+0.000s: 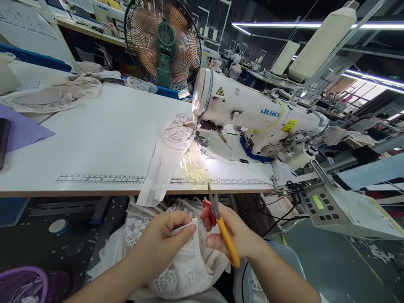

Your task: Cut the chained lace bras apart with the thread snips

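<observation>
My left hand pinches the edge of a white lace bra between thumb and fingers, over my lap below the table edge. Just right of it, my right hand is closed around a pair of scissors with yellow and red handles. The scissor blades point up toward the table edge, slightly parted and apart from the fabric. Another white lace piece lies at the needle of the sewing machine, its long plain strips hanging over the table edge.
A ruler scale runs along the front of the white table. Behind it stands a fan. More lace pieces and purple fabric lie at left. A control box sits at right, a purple basket at lower left.
</observation>
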